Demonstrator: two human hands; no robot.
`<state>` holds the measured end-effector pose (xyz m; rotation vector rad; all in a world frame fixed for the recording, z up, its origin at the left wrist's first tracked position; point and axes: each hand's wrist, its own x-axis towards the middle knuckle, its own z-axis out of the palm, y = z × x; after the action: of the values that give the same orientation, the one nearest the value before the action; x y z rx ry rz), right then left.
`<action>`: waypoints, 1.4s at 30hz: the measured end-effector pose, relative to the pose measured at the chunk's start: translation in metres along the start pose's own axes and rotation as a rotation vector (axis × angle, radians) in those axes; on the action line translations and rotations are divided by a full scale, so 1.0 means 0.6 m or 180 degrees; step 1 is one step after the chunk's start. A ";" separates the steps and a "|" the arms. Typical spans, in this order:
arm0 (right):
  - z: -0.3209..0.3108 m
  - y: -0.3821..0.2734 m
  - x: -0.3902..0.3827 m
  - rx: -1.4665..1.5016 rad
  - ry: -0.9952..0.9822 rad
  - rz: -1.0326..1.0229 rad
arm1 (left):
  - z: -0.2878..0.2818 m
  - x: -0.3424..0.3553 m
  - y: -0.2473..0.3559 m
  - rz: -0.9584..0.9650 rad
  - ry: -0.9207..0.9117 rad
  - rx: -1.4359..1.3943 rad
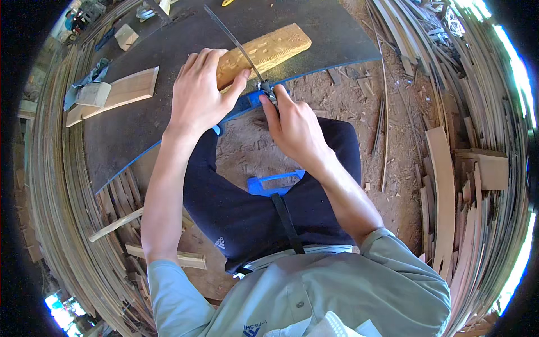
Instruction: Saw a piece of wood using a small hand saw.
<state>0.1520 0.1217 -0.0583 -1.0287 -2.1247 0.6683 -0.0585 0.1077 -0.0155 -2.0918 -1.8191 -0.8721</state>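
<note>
A rough yellowish wood block (281,45) lies near the front edge of the dark tabletop, with its long side running up to the right. My left hand (199,84) is wrapped over the block's left end, thumb along its near side. In my closed right hand (295,121) is the dark handle of a thin, long-bladed saw (227,32). The blade crosses the block near its middle, pointing away to the upper left. It looks edge-on, so its teeth cannot be made out.
On the left of the tabletop (129,132) lie a flat pale board (132,90), a small wood piece (94,94) and a pale block (126,37). Stacked wooden strips (477,73) line both sides. Part of a blue seat (275,183) shows between my legs, above a chip-strewn floor.
</note>
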 end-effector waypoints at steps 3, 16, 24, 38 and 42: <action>0.001 0.003 0.008 -0.0007 -0.0021 0.0021 | 0.002 0.003 0.002 0.0009 -0.0060 0.0054; 0.006 0.000 0.016 -0.0013 -0.0033 0.0005 | 0.000 0.010 0.006 0.0033 -0.0021 -0.0039; 0.002 -0.002 0.016 0.0054 -0.0187 0.0270 | 0.002 0.017 0.001 0.0265 -0.0259 0.0280; -0.081 0.062 -0.216 0.0000 -0.0835 0.0877 | -0.006 0.010 -0.005 0.0283 -0.0442 0.0610; -0.108 0.050 -0.207 0.0168 -0.0555 0.0847 | -0.011 0.006 -0.006 0.0249 -0.0444 0.0549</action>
<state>0.2724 0.0468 -0.0805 -1.2777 -2.1223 0.9683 -0.0637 0.1077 -0.0092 -2.1438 -1.7940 -0.5414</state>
